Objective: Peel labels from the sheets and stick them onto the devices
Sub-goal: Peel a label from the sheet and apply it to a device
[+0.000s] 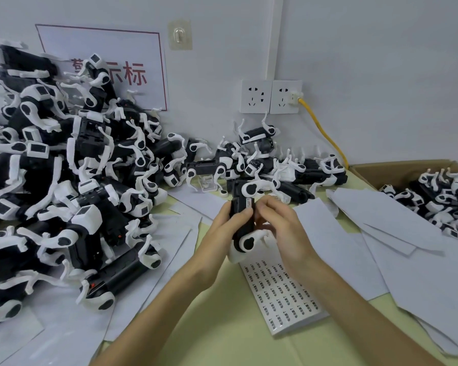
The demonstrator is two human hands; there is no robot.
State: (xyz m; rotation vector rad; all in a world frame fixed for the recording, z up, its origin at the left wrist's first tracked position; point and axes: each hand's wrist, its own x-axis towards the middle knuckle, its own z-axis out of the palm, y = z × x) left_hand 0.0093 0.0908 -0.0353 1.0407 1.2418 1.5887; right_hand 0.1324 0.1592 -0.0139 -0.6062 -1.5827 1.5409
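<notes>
Heap of robot dogs [64, 167] fills the left of the table [217, 326], black bodies with white legs, stacked against the wall. Too tangled to count; dozens by estimate. A smaller back cluster [270, 165] lies behind the hands, under the two wall sockets [271, 96].

Centre: left hand [222, 228] wraps its fingers round the body of one held robot dog [242, 228], raised just above the table. A small white label [250, 203] sits on the upper side of the body. Right hand [283, 225] meets the dog from the other side, thumb and fingertips curled in against it at the label. Whether they pinch the label's edge or press it flat, cannot tell.

Step in hand, by my reading: sticking, with the label being seated. Next move likely calls for rubbing it down, putting the dog aside, then lifting a fresh label from the label sheet stack [283, 294]. That stack lies just below the hands, printed rows showing; labels too small to count.

Right: loose blank sheets [368, 207] overlap in several layers, probably spent backings. One cardboard box [397, 167] at far right holds more boxed robot dogs [447, 199], count unclear.

Counts: hands two, dog in hand one, label stack one, box one.
</notes>
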